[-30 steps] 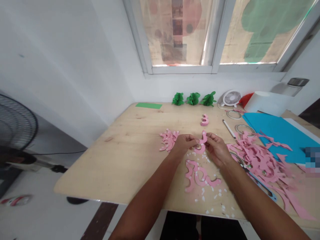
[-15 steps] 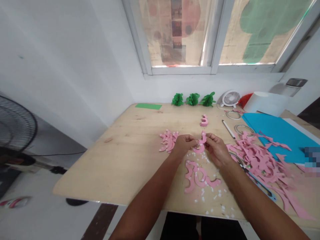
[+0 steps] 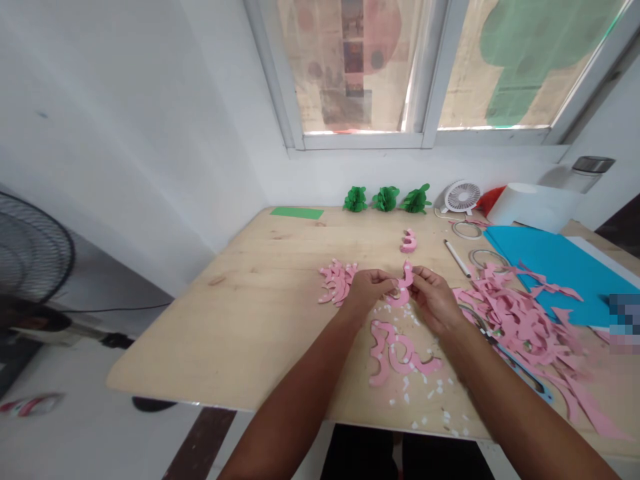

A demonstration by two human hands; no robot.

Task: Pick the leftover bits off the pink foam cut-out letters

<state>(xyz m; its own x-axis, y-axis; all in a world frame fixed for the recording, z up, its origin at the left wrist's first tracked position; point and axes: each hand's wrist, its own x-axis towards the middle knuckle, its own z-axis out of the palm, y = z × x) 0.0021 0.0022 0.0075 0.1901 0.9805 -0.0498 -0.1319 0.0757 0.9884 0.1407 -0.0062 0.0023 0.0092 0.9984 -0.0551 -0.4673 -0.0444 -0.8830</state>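
Both forearms reach forward over the near edge of a pale wooden table (image 3: 250, 313), meeting at its middle. The left hand (image 3: 367, 288) and right hand (image 3: 435, 298) face each other, fingertips pinched on a curved pink foam cutout (image 3: 403, 285) held just above the tabletop. A larger pink cutout (image 3: 397, 352) lies flat between the wrists among small white scraps. A small pile of pink pieces (image 3: 337, 281) sits just beside the left hand. A heap of pink offcuts (image 3: 515, 317) crowds the right side, against a blue sheet (image 3: 555, 263). The table's left half is bare wood.
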